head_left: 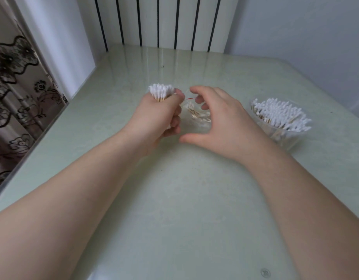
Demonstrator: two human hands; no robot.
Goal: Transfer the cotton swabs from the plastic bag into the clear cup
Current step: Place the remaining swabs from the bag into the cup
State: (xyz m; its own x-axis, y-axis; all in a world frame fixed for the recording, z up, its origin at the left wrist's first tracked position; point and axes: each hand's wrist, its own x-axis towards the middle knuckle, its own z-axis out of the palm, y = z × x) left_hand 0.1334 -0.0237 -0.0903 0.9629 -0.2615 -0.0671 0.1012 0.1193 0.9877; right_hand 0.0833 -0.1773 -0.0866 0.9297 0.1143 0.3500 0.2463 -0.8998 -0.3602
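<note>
From the head view, the left hand (158, 116) is closed in a fist round a thick bundle of cotton swabs (162, 91), white tips up, raised over the pale green bench (174, 209). Just beside it, the right hand (217, 120) arches over the clear plastic bag (197, 118), thumb spread wide and fingers loosely curved at the bag's red-lined mouth. Whether those fingers pinch the film or only touch it I cannot tell. A few swabs seem to remain inside the bag. Well to the right stands the clear cup (283, 136), already crowded with swabs. I judge the task well advanced: most swabs are in the cup, one handful is out of the bag but not delivered, and a small remainder must follow.
</note>
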